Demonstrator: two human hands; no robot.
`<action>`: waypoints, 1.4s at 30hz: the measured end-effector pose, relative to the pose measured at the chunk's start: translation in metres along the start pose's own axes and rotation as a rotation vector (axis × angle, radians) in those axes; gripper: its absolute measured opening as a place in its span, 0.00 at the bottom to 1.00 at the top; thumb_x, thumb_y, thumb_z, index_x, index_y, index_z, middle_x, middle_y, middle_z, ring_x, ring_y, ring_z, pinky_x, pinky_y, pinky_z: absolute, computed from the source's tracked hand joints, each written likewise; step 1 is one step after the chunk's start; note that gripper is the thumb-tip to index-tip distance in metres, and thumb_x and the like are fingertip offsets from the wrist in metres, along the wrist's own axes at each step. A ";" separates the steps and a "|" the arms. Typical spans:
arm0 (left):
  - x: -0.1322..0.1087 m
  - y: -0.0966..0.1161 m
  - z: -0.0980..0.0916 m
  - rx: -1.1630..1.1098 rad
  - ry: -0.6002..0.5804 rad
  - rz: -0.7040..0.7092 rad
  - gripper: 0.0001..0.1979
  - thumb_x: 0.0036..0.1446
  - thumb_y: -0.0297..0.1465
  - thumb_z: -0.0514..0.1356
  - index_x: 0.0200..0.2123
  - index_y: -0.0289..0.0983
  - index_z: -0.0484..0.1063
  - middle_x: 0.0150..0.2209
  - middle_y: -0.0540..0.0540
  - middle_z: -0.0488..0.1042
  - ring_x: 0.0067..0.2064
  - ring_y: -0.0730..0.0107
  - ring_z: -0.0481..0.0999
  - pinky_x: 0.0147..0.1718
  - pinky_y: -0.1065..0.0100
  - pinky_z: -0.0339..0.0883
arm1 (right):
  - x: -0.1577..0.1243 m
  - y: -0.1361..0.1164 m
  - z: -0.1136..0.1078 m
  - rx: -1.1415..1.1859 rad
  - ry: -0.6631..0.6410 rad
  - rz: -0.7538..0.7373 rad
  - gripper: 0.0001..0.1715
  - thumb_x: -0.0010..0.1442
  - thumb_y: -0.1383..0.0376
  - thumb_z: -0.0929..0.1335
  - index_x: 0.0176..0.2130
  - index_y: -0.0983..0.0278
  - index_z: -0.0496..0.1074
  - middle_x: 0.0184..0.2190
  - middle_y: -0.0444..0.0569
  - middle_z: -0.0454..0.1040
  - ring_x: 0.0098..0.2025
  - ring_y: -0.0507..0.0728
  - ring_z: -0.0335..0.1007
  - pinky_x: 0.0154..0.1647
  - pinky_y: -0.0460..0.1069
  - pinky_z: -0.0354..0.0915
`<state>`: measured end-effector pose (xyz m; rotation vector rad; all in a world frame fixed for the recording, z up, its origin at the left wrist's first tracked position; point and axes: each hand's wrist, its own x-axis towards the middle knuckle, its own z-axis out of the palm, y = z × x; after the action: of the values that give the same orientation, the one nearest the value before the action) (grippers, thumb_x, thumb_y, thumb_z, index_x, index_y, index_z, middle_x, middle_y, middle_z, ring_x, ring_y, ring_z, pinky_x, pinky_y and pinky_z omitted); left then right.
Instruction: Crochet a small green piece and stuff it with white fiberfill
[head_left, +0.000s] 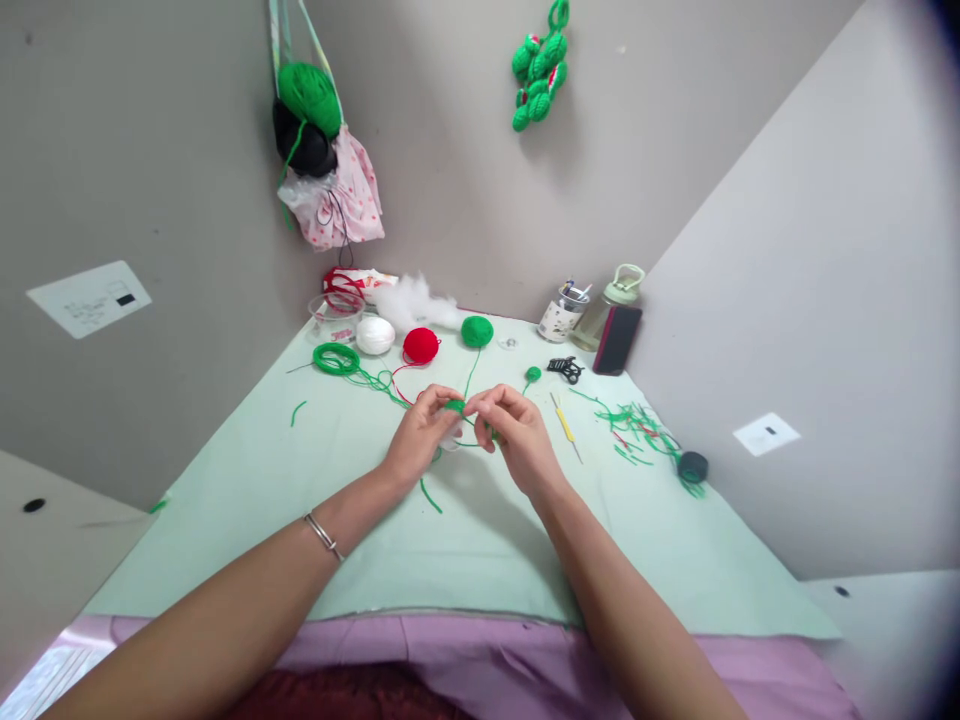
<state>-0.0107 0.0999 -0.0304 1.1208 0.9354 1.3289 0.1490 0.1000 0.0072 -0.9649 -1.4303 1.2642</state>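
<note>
My left hand point(418, 432) pinches a small green crochet piece point(455, 406) between thumb and fingers, above the middle of the table. Close on its right, my right hand point(516, 432) is closed, thumb and forefinger pinched at the edge of the piece. Green yarn point(469, 445) runs between both hands, and a bit of green shows in the right fingers. Whether a needle is in that pinch is too small to tell. Something whitish hangs below the left fingers, partly hidden. A cut green strand point(430, 496) lies on the cloth beneath.
Behind my hands stand white point(375, 336), red point(421, 346) and green point(477, 331) yarn balls beside white stuffing point(416, 303). A yellow-handled crochet hook point(564, 420), black hair clip point(565, 369), phone point(618, 340), bottle point(596, 318) and yarn scraps point(637, 425) lie or stand rightward.
</note>
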 end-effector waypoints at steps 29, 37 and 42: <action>0.002 0.012 -0.001 -0.232 -0.107 -0.189 0.16 0.55 0.37 0.70 0.46 0.37 0.81 0.37 0.44 0.80 0.33 0.69 0.77 0.31 0.71 0.71 | 0.005 0.025 0.011 -0.282 0.050 0.056 0.23 0.60 0.50 0.65 0.23 0.58 0.55 0.18 0.37 0.50 0.22 0.51 0.45 0.24 0.48 0.48; 0.008 0.001 -0.002 -0.076 0.077 -0.032 0.15 0.50 0.33 0.70 0.39 0.40 0.68 0.29 0.54 0.74 0.29 0.71 0.73 0.29 0.72 0.66 | 0.000 0.014 0.010 -0.376 -0.055 -0.022 0.16 0.61 0.54 0.65 0.26 0.60 0.67 0.23 0.41 0.62 0.28 0.53 0.55 0.31 0.48 0.54; 0.000 0.003 0.000 -0.038 0.048 -0.005 0.14 0.54 0.36 0.68 0.39 0.40 0.68 0.31 0.52 0.74 0.31 0.70 0.75 0.32 0.70 0.67 | 0.003 0.014 0.007 -0.377 -0.007 0.005 0.18 0.61 0.55 0.65 0.23 0.60 0.63 0.20 0.38 0.53 0.25 0.51 0.48 0.27 0.48 0.49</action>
<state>-0.0112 0.1000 -0.0276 1.0616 0.9434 1.3693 0.1411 0.1035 -0.0063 -1.2131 -1.7092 1.0190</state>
